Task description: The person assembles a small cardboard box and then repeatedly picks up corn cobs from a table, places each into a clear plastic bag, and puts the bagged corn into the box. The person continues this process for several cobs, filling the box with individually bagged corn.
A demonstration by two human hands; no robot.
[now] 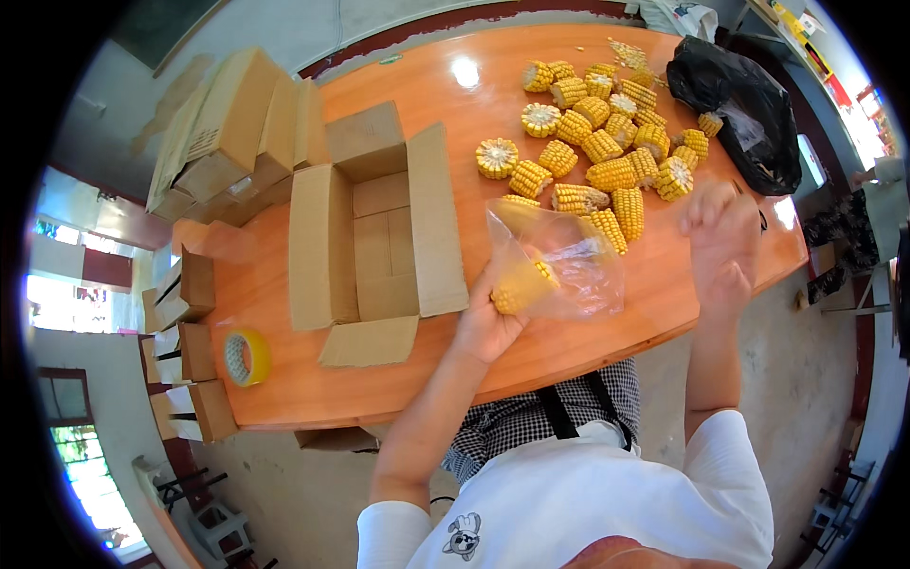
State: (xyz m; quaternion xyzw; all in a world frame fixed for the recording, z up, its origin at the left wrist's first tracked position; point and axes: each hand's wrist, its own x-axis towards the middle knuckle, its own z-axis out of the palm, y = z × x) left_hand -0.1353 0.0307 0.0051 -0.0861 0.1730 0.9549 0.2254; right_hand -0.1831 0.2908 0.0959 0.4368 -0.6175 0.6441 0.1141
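My left hand (490,323) grips a clear plastic bag (579,284) above the table's near edge. Yellow corn (508,299) shows through the plastic beside my fingers. To the right, my right hand (721,245) is raised and blurred, fingers curled; whether it holds anything is unclear. Part of a thin dark object (763,222) shows just behind it. Beyond the bag lie many cut corn cob pieces (597,146), some with pale cut ends facing up. An open cardboard box (373,235) stands left of my left hand, its flaps spread and its visible inside bare.
A black plastic bag (761,92) lies at the right table edge, near loose kernels (627,53). Closed cardboard boxes (231,135) are stacked at the left. A yellow tape roll (247,357) stands near smaller cartons (192,355). Another person (846,235) is at the far right.
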